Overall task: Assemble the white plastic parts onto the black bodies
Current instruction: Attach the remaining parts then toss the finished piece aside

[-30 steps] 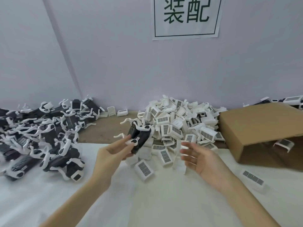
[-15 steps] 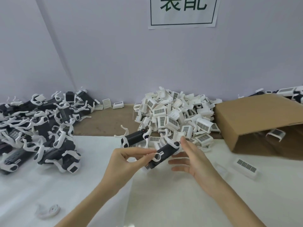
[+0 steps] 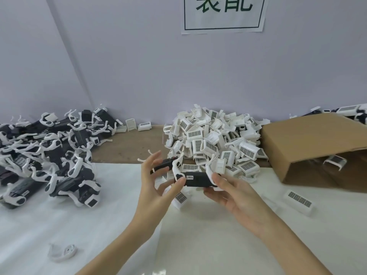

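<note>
Pale lilac walls back a counter [image 3: 127, 147] partly covered with white sheeting, with a printed sign [image 3: 223, 13] taped above. Compared with half a second ago, the black body [image 3: 195, 179] now sits level between both hands rather than tilted in the left alone, and the right hand [image 3: 232, 197] has closed in to meet its right end. The left hand [image 3: 156, 181] holds the body's left end, thumb curled against the face by a small label, while its upper fingers are spread around a second black body [image 3: 164, 165] behind. The right hand's thumb presses the right end with fingers cupped beneath, gripping it. The held body is a matte black rectangular block with white curved arms rising from each end. Behind it lies a heap of white plastic parts [image 3: 214, 139] with grilled faces, just beside a tipped cardboard box [image 3: 313, 143]. At the far left is a pile of assembled units [image 3: 51, 155]. One loose white piece [image 3: 63, 253] rests on the sheeting near the left forearm, and another grilled part [image 3: 299, 201] lies apart at right.
</note>
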{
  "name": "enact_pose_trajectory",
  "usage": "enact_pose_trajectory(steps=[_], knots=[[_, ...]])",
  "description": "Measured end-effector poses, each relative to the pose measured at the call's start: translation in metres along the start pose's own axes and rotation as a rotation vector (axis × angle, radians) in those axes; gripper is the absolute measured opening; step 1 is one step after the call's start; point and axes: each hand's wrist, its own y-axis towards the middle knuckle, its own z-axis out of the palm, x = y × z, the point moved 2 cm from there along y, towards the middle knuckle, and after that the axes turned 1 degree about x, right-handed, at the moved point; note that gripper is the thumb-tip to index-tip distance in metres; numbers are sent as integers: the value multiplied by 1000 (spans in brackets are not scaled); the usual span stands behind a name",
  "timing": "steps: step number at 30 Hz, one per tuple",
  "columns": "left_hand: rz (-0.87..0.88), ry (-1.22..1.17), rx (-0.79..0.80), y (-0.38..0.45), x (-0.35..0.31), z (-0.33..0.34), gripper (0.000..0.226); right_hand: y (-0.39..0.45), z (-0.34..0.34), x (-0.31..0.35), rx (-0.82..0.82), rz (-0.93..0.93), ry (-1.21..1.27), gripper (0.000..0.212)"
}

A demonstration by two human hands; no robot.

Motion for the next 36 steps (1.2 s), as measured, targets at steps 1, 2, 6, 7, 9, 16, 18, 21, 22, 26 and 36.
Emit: enact_pose_trajectory(steps=[1, 2, 6, 7, 9, 16, 18, 21, 22, 26, 36], knots=[[-90, -46, 29, 0, 2, 0, 78, -1, 0, 1, -7, -11, -25, 47], [-168, -87, 81, 0, 3, 1, 81, -2, -1, 3, -19, -22, -67, 47], [-225, -129, 276, -1, 1, 0, 54, -3, -2, 6, -94, -83, -280, 55], [-217, -146, 293, 0, 0, -2, 48, -3, -3, 6, -104, -108, -327, 56], [-190, -168, 328, 3, -2, -5, 45, -4, -3, 7, -106, -142, -367, 52], [-54, 18, 526, 11, -3, -18, 78, -11, -2, 12, 118, 183, 27, 56], [17, 136, 562, 9, -4, -16, 77, -8, -5, 9, 37, 210, 57, 74], [126, 274, 571, 5, -4, -11, 80, -6, -6, 3, 4, 225, 9, 71], [122, 276, 570, 5, -3, -10, 83, -6, -7, 3, -10, 217, 2, 64], [-61, 98, 413, 2, 4, -7, 69, -5, -7, 8, 0, 120, 60, 34], [-148, 24, 159, -6, 4, 2, 36, -8, 8, 2, -36, -78, -164, 66]])
